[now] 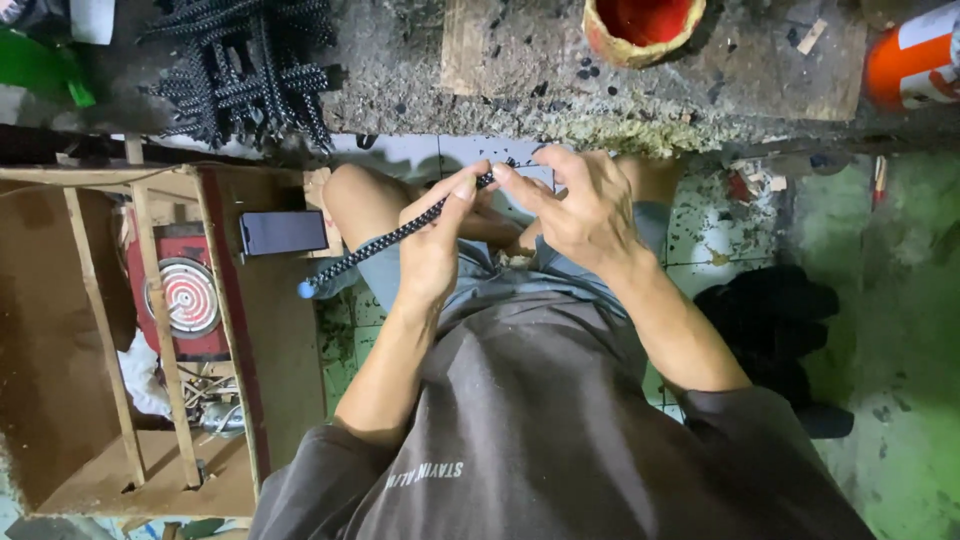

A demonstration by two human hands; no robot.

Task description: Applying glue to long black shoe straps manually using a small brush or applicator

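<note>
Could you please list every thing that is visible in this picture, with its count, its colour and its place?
beaded rod: one, black with pale specks and a blue tip, held between both hands
pile of beaded rods: many, black, on the workbench at upper left
workbench: one, grey and dirty, across the top
bowl: one, red inside, on the workbench
cylinder: one, orange and white, top right
phone: one, dark, on the wooden frame
wooden frame: one, brown, left side
electric coil stove: one, red, inside the frame
dark bundle: one, black, on the floor at right
left hand: grips the rod
right hand: pinches the rod's end
</note>
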